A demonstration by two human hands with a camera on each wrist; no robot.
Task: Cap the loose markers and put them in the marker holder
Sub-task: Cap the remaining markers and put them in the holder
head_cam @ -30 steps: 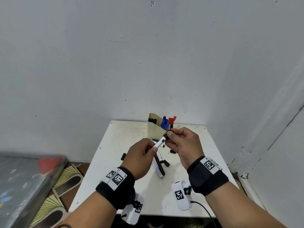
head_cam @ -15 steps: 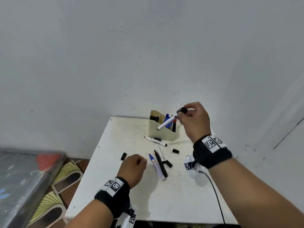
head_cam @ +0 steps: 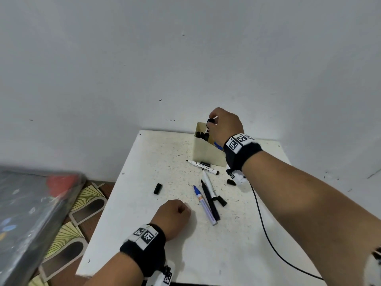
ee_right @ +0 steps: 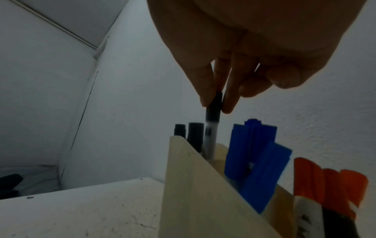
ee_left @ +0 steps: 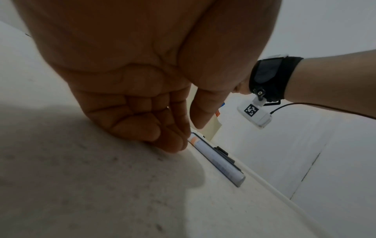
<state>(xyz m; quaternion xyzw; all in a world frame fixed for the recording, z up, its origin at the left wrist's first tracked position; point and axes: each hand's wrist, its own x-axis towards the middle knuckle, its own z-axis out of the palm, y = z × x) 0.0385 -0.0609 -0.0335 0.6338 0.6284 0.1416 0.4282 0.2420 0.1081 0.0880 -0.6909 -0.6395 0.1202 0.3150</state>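
My right hand (head_cam: 214, 121) pinches the black cap of a capped white marker (ee_right: 212, 122) whose lower end stands inside the left compartment of the cream marker holder (head_cam: 208, 155), beside two black-capped markers (ee_right: 195, 135). Blue-capped markers (ee_right: 254, 153) and red-capped markers (ee_right: 329, 182) fill the other compartments. My left hand (head_cam: 175, 215) rests on the white table as a curled fist holding nothing, just left of an uncapped blue marker (head_cam: 205, 205). Beside that lie a black marker (head_cam: 210, 203), a white marker (head_cam: 209, 183) and another white marker (head_cam: 203, 166).
Loose black caps lie on the table: one (head_cam: 157, 188) at the left, one (head_cam: 222, 200) by the marker ends, one (head_cam: 231, 182) under my right wrist. A black cable (head_cam: 266, 232) trails across the table's right side. Walls close in behind and to the right.
My right hand has carried the capped marker from in front of me to the holder and lowered it into the left compartment. My left hand let go and dropped to the table as a fist.
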